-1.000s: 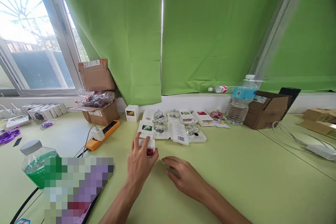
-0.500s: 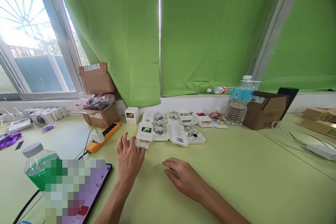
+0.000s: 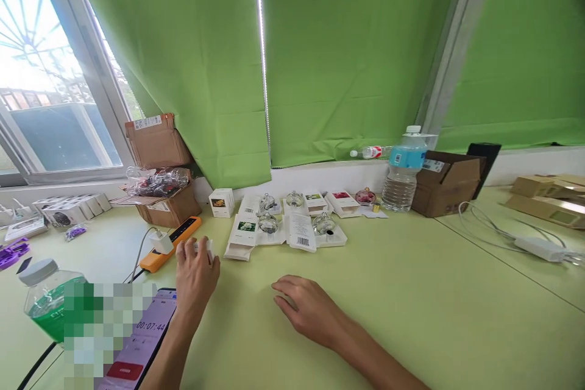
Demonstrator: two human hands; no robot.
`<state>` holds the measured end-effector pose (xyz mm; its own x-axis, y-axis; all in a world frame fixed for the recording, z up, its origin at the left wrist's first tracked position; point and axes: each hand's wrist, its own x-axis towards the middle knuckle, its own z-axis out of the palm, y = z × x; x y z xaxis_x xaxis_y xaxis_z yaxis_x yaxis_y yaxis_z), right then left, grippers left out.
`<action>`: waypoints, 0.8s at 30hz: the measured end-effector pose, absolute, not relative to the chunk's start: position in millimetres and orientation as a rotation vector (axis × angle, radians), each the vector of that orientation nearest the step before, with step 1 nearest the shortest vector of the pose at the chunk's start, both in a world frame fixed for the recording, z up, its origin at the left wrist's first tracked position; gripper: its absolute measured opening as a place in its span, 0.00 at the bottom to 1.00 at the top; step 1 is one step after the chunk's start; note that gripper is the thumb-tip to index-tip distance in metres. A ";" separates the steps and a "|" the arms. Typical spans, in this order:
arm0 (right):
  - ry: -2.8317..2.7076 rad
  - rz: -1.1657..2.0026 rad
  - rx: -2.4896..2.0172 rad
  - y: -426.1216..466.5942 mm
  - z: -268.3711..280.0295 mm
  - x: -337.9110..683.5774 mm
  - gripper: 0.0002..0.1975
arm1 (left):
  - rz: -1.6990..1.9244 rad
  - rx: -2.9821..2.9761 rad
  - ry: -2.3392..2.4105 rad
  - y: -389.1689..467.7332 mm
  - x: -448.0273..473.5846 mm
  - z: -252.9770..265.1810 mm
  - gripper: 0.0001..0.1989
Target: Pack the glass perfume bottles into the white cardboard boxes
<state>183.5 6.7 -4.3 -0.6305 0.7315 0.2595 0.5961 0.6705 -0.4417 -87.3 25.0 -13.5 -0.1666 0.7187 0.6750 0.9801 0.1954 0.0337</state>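
Note:
My left hand (image 3: 196, 277) is closed around a small white box (image 3: 210, 248), mostly hidden by the fingers, left of the cartons. On the table at centre, my right hand (image 3: 311, 311) rests with fingers loosely curved, thumb apart and nothing held. Beyond the hands lies an opened white carton (image 3: 244, 231) with a flower picture, its flap toward me. Beside it, a round clear glass jar (image 3: 267, 223) sits on white packaging. Another clear jar (image 3: 323, 224) stands to the right, near a carton with a barcode (image 3: 301, 231). A pink-tinted jar (image 3: 365, 197) is farther back.
An orange power strip (image 3: 171, 244) with a charger, a phone (image 3: 145, 329) and a green-labelled bottle (image 3: 57, 301) lie left. A large water bottle (image 3: 402, 173) and cardboard box (image 3: 445, 186) stand back right. A white adapter (image 3: 539, 248) trails cables at right.
My left hand has moved left, away from the opened flower carton, with the small white box in it. My right hand stays nearly still. The view has shifted slightly to the right.

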 end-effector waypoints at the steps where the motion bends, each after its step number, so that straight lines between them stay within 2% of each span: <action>1: -2.474 0.441 -1.037 6.2 -4.6 182.9 0.13 | -0.649 -1.579 -1.955 27.8 -89.7 -14.0 0.20; 24: -2.509 0.281 -0.902 3.1 -21.0 177.8 0.08 | -0.684 -1.706 -1.839 128.4 -137.3 -16.4 0.23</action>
